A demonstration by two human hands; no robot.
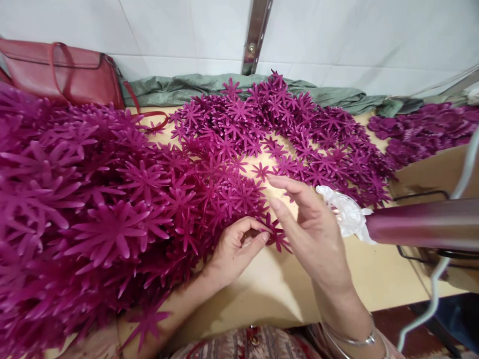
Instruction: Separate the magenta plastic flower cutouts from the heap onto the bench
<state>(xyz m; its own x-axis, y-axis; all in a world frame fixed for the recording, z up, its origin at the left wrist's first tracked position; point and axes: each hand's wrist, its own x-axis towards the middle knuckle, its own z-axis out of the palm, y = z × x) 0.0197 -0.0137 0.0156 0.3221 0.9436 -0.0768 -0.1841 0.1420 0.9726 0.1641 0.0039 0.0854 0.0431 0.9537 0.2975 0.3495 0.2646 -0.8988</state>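
My left hand [237, 249] is closed in a pinch, thumb against forefinger, on one purple star-shaped artificial flower piece [279, 237] with long narrow petals. Just right of it, my right hand [316, 234] is raised over the table with thumb and fingers apart and nothing visible between them. Its fingertips point toward a small loose flower piece [261, 172] lying on the tabletop. A huge heap of the same purple flower pieces [112, 229] covers the left side and reaches over my left forearm. Another pile [318, 144] spreads behind my hands.
A red handbag [71, 75] stands at the back left, its strap on the table [389, 269]. Green cloth [168, 89] runs along the wall. On the right are round purple petals [437, 124], a crumpled white wrap [346, 212], a purple tube-like object [422, 224] and a pale cable [434, 289].
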